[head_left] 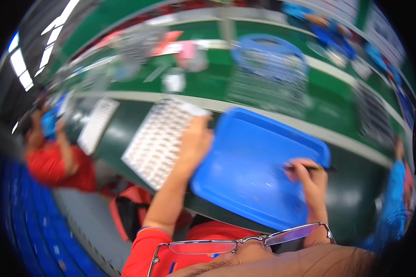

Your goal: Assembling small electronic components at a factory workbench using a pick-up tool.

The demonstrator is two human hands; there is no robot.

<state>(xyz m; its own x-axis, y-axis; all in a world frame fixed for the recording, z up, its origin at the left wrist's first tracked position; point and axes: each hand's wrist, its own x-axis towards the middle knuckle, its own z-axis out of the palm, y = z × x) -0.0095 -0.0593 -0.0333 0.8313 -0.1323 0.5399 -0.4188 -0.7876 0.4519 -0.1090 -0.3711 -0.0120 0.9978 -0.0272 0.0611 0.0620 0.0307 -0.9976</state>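
My left hand (195,142) lies over the right side of a white tray (145,154) with rows of small pale pieces, its fingers curled at the tray's edge. Motion blur hides the fingertips. The tray sits slanted, one corner reaching the bench's near edge. Just right of it is a shallow blue tray (245,161) with a raised rim and a few tiny specks on its floor. Over the blue tray's right side, my right hand (311,180) is closed around a thin dark pen-like tool (329,169), whose end sticks out to the right.
Beyond the bench's pale rail runs a green conveyor (208,83) carrying a blue tray with a clear plastic one (270,76), a white round part (173,81) and a dark tray (374,113). A person in red (60,161) works at left; a blue sleeve (395,194) shows at right.
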